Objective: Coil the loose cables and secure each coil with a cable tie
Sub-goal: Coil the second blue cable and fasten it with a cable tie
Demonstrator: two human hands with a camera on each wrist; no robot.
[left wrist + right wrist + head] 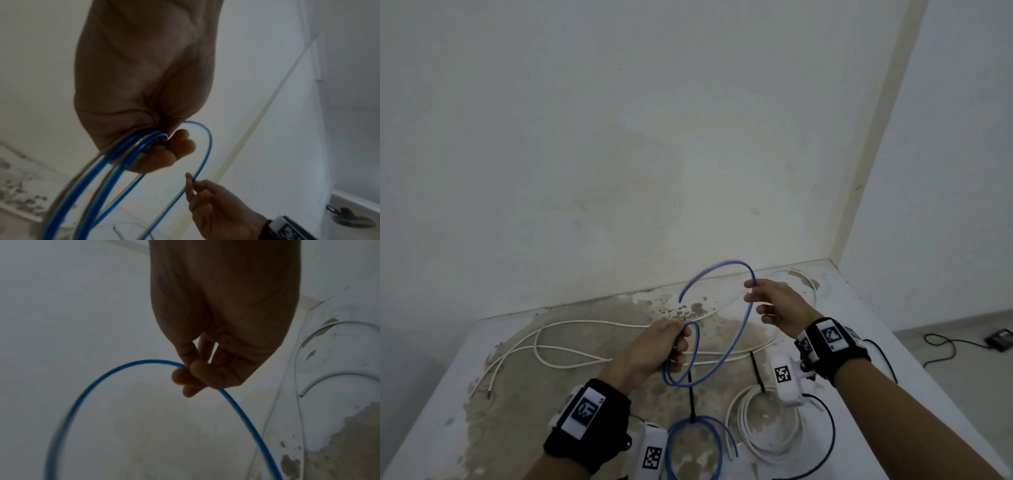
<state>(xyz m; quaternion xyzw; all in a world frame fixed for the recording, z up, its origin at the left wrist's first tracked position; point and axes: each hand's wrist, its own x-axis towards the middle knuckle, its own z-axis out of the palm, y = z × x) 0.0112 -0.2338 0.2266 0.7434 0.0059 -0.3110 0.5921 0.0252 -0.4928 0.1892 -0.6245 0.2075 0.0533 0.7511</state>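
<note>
A thin blue cable (736,337) is held up above the stained white table (448,383). My left hand (654,346) grips several gathered loops of it (131,149), which hang below the fist. My right hand (770,301) pinches the free strand (127,368) between thumb and fingertips, and a wide loop arches from it toward the left hand. A long loose white cable (571,346) sprawls over the table behind both hands. In the left wrist view the right hand (207,199) shows below the fist.
Near the front edge lie a blue coil (695,442) and a white coil (763,425), each with a black cable tie (756,370) on it. The wall (619,137) rises behind the table. A black device with a cord (996,339) sits on the floor at right.
</note>
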